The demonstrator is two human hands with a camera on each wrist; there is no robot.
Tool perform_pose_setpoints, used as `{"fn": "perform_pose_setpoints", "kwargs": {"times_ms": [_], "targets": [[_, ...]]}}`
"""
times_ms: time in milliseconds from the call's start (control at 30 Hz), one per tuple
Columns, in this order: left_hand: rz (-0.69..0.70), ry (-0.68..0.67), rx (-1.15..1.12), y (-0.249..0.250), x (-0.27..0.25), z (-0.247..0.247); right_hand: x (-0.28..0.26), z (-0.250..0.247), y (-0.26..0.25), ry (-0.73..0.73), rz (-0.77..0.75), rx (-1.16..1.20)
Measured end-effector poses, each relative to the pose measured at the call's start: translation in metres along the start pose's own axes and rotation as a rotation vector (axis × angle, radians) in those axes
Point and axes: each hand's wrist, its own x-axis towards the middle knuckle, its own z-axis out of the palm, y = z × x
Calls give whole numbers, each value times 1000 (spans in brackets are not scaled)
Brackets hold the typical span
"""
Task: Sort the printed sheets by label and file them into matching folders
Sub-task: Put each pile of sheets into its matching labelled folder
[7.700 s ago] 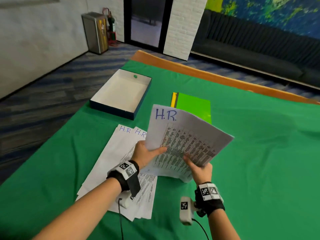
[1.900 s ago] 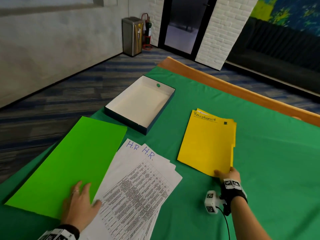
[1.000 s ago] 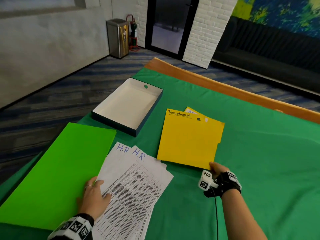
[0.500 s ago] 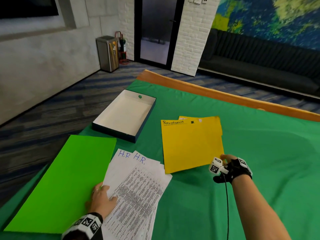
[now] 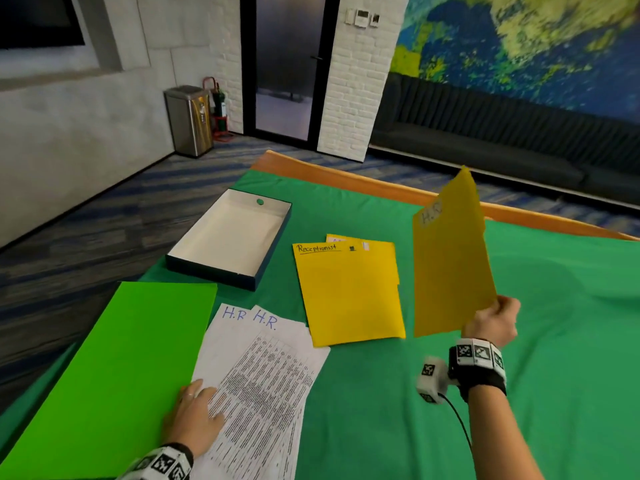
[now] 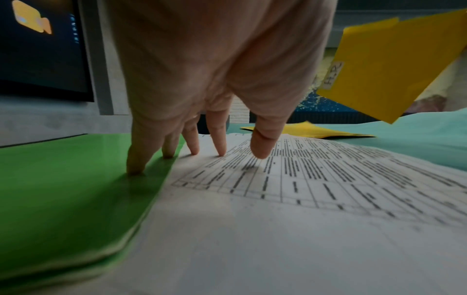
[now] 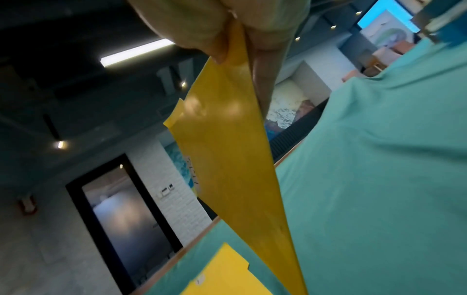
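Note:
My right hand [image 5: 493,323] pinches the lower corner of a yellow folder [image 5: 450,261] marked "H.R" and holds it upright above the table; the right wrist view shows my thumb and fingers [image 7: 217,49] on that folder [image 7: 227,159]. A yellow folder labelled "Receptionist" [image 5: 349,292] lies flat beside it, on top of another yellow one. My left hand [image 5: 197,414] rests flat with straight fingers [image 6: 220,143] across the edge of the printed sheets marked "H.R." [image 5: 259,382] and the bright green folder [image 5: 114,375]. The lifted folder [image 6: 379,65] shows in the left wrist view.
An open, shallow dark-blue box [image 5: 230,242] with a white inside stands at the far left of the green-covered table [image 5: 554,341]. The table's wooden edge [image 5: 381,183] runs along the far side. A metal bin [image 5: 188,121] stands on the floor by the door.
My right hand has lifted one yellow folder, marked "H.R", off the yellow stack and raised it upright to the right. The "Receptionist" folder stays flat. My left hand stays on the sheets.

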Motion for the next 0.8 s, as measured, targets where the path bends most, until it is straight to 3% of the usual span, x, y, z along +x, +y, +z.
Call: {"fn": "perform_pose_setpoints", "kwargs": {"times_ms": [167,367,467,567,667,733,800], "targets": [[114,-47,121,-9,-19,11,-50,-61,47,21,102,136],[202,-116,195,-8,-45,14,-125,-95,127,-175,594,155],[228,-135,176,-9,-48,10,-159,-106,154,-184,719,76],[222,-100,205,-9,-39,-1,-177,-112,165,-208,656,-116],[111,-41,355,-7,-24,-19,-182,-115,150,-225,581,-349],[22,-49,402,-9,-15,-30,-190,-112,132,-265,453,-475],[-77,-101,309,-18,-9,-36,-203,-100,118,-362,277,-486]]}}
